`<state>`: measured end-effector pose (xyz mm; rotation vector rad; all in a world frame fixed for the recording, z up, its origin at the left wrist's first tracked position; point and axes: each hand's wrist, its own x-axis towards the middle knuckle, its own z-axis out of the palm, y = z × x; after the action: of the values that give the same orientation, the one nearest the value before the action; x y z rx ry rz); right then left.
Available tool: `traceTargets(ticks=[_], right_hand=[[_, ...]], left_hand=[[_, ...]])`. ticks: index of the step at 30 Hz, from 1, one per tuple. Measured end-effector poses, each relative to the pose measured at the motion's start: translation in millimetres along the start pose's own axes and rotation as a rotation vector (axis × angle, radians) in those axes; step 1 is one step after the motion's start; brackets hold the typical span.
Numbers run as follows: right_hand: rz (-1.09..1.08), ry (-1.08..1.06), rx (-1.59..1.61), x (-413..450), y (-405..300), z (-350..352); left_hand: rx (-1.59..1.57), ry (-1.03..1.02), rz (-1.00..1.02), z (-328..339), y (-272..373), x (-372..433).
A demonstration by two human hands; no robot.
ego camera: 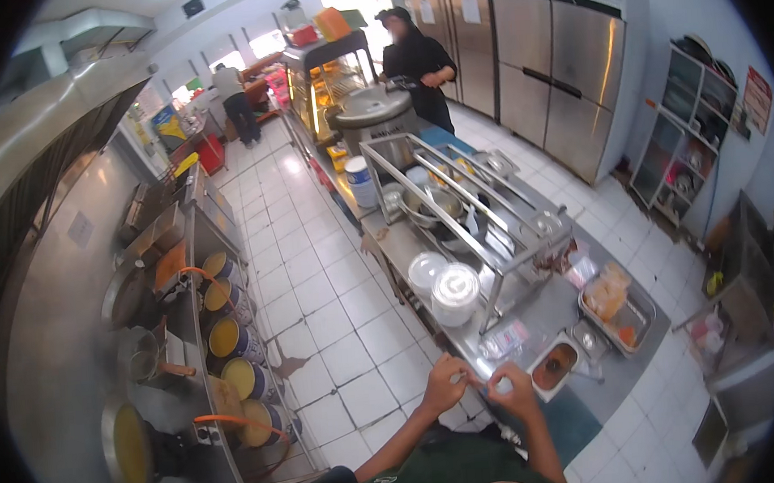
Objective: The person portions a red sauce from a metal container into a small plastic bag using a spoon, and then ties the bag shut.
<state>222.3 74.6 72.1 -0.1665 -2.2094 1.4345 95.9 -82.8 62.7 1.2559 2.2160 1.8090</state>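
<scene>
My left hand (446, 384) is raised just off the near edge of the steel worktable (553, 304), its fingers curled towards the thumb. My right hand (511, 386) is beside it at the table edge, fingers and thumb bent into a ring. Whether anything thin is between the fingers cannot be told. Close to my right hand is a rectangular steel food pan (555, 366) with brown-red contents. Printed plastic packets (503, 340) lie just beyond my hands. A lidded white tub (456, 294) stands further along, next to a clear lidded tub (427, 269).
A steel tray (642, 324) holds plastic bags. A metal rack (452, 203) and large lidded pot (374, 111) stand further along. One person in black (419, 71) stands behind the table, another (235, 97) far back. Stoves, a pan of oil (130, 448) and several tins (224, 337) line the left.
</scene>
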Motion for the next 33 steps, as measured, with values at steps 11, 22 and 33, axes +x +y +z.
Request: traceTargets(ticks=[11, 22, 33], right_hand=[[-0.097, -0.002, 0.042, -4, -4, -6], [-0.002, 0.061, -0.23, -15, 6, -71], [0.295, 0.544, -0.604, 11, 121, -263]], left_hand=[[-0.032, -0.045, -0.06, 2, 17, 2], [-0.387, -0.458, -0.443, -7, -1, -50], [0.23, -1.24, -1.037, -78, -187, -250]])
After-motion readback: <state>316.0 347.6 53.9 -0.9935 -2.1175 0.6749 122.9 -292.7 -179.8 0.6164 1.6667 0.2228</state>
